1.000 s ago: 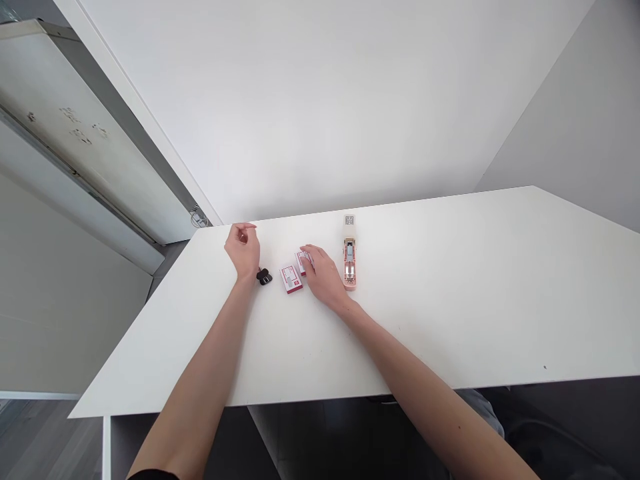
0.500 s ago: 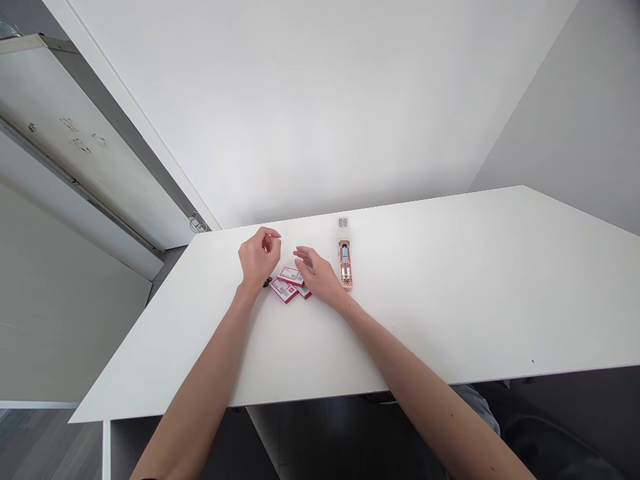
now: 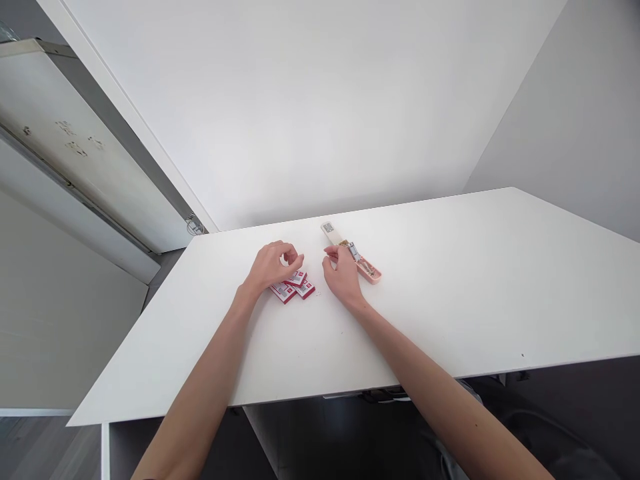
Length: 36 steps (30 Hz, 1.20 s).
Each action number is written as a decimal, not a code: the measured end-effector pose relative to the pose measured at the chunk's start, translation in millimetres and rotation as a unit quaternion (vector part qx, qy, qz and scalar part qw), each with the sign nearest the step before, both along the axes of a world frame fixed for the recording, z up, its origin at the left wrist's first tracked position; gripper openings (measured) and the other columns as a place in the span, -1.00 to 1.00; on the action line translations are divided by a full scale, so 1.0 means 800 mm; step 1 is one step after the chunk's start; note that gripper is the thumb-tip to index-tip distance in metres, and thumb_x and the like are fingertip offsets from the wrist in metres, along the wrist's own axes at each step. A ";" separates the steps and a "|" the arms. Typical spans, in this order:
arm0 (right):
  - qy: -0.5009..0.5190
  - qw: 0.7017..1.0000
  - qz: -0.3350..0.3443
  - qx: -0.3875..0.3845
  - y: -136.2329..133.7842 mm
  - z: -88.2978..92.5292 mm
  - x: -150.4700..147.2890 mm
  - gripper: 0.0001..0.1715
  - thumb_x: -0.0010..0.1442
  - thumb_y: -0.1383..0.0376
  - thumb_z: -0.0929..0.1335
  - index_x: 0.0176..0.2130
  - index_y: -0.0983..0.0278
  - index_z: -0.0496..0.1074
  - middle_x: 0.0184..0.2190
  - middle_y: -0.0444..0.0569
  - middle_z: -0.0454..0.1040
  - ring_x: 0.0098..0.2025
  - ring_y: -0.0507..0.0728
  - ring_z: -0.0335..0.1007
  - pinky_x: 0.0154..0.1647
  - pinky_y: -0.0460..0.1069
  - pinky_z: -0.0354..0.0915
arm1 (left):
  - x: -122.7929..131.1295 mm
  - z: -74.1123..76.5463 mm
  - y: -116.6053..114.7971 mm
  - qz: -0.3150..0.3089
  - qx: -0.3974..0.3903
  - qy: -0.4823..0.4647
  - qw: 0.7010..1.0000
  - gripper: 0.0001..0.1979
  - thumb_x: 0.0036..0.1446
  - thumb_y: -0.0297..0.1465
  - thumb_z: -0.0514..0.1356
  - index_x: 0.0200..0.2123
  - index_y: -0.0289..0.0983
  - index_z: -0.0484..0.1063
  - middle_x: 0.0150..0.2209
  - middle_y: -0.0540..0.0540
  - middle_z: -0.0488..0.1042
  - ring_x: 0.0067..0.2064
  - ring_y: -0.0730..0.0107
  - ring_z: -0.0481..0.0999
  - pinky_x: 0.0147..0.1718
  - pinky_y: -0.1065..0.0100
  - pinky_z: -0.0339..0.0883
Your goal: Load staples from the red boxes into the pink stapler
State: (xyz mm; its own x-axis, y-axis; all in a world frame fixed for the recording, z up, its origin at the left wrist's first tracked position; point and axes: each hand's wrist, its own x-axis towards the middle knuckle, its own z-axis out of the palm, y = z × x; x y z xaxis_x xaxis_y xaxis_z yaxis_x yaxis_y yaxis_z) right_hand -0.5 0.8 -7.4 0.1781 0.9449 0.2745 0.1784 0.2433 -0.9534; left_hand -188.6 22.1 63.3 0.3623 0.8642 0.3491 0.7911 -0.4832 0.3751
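Boxes (image 3: 295, 288) lie by your left hand (image 3: 274, 265), loosely curled; your right hand (image 3: 343, 275), half-curled, overlaps the stapler (image 3: 355, 251); whether either grips anything, I cannot tell.

White tabletop (image 3: 465, 287) had its back edge near a white wall (image 3: 325, 100); grey wall section (image 3: 570, 127) stood at right. Small dark speck (image 3: 523, 355) sat near the front edge, right side. Far left: off-white panel (image 3: 45, 100) with dark scuffs (image 3: 75, 148), then a plain grey panel (image 3: 60, 313). Wiry bundle (image 3: 195, 225) showed just beyond the tabletop's back-left corner, details too small. Grey plank-look floor (image 3: 50, 448) at bottom left.
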 end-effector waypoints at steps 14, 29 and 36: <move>-0.155 0.986 -0.061 0.014 0.005 0.005 0.032 -0.46 0.25 0.41 0.21 0.21 0.27 0.29 0.34 0.24 0.26 -0.08 0.22 0.49 -0.08 0.15 0.40 | 0.012 -0.001 -0.008 -0.071 -0.067 0.016 0.995 -0.65 0.19 -0.13 0.26 -0.55 -0.18 0.36 -0.45 -0.04 0.49 -0.35 0.30 0.46 -0.38 0.29 0.33; -0.340 0.940 -0.013 0.022 0.000 0.008 0.055 -0.51 0.28 0.46 0.27 0.14 0.22 0.47 0.20 0.07 0.51 0.05 0.32 0.53 -0.07 0.16 0.41 | 0.017 -0.018 -0.006 -0.081 0.068 0.066 0.992 -0.64 0.24 -0.27 0.18 -0.58 -0.17 0.21 -0.56 -0.02 0.40 -0.40 0.29 0.36 -0.29 0.22 0.27; -0.382 0.923 -0.002 0.047 -0.009 0.005 0.069 -0.39 0.30 0.51 0.20 0.22 0.17 0.47 0.19 0.08 0.50 -0.03 0.27 0.55 -0.19 0.13 0.42 | 0.025 -0.015 -0.011 -0.071 0.104 0.071 0.990 -0.62 0.24 -0.22 0.17 -0.56 -0.17 0.13 -0.59 0.04 0.28 -0.50 0.38 0.23 -0.26 0.22 0.28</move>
State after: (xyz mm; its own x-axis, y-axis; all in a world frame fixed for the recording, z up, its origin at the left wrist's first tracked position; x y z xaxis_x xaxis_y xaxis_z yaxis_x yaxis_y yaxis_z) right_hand 54.8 -6.2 -3.7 -0.0981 0.9107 0.4012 0.7913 0.3158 -0.5236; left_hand -168.2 13.4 51.1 0.5327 0.7159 0.4514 0.7474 -0.6482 0.1459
